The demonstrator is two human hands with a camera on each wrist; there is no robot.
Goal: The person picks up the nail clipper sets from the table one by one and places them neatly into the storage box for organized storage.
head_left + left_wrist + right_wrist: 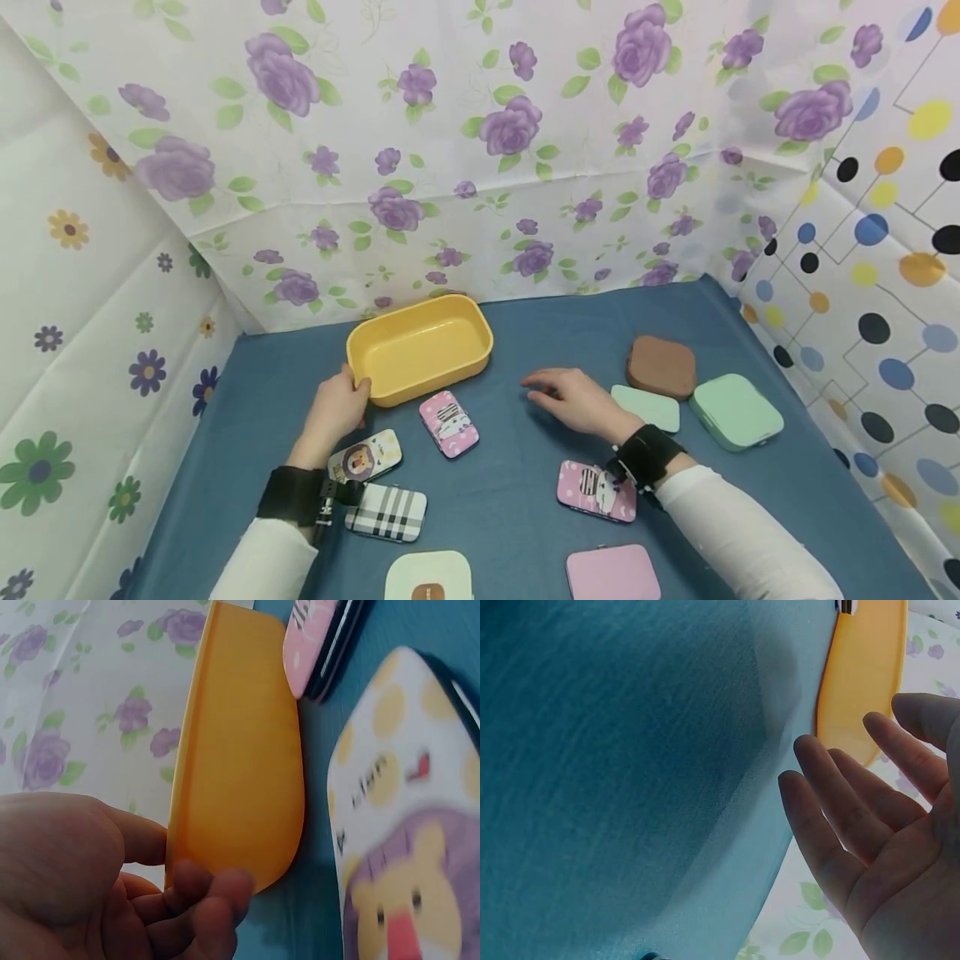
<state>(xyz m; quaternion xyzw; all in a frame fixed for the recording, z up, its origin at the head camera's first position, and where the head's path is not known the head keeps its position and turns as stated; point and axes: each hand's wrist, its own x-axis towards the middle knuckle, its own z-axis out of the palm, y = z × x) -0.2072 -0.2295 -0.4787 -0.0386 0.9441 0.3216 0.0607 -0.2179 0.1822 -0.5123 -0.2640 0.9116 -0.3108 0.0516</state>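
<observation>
A yellow plastic tray point(420, 346) stands against the back cloth. At its left end my left hand point(337, 407) pinches the rim, thumb at the edge and curled fingers point(214, 915) by the outer wall in the left wrist view. Below that hand lies a tin case with a lion picture point(365, 457). A pink cat-print tin case point(448, 423) lies just in front of the tray. Right of the tray, my right hand point(576, 402) hovers over the blue cloth, fingers loosely extended and holding nothing. Its spread fingers point(847, 802) show apart from the tray in the right wrist view.
Near the right forearm lie a brown case point(662, 367), a flat mint case point(647, 408), a green case point(737, 412) and another pink cat-print case point(596, 492). Closer are a plaid case point(387, 512), a pale green case point(427, 571) and a mauve case point(612, 573). Patterned cloth walls point(450, 167) enclose the table.
</observation>
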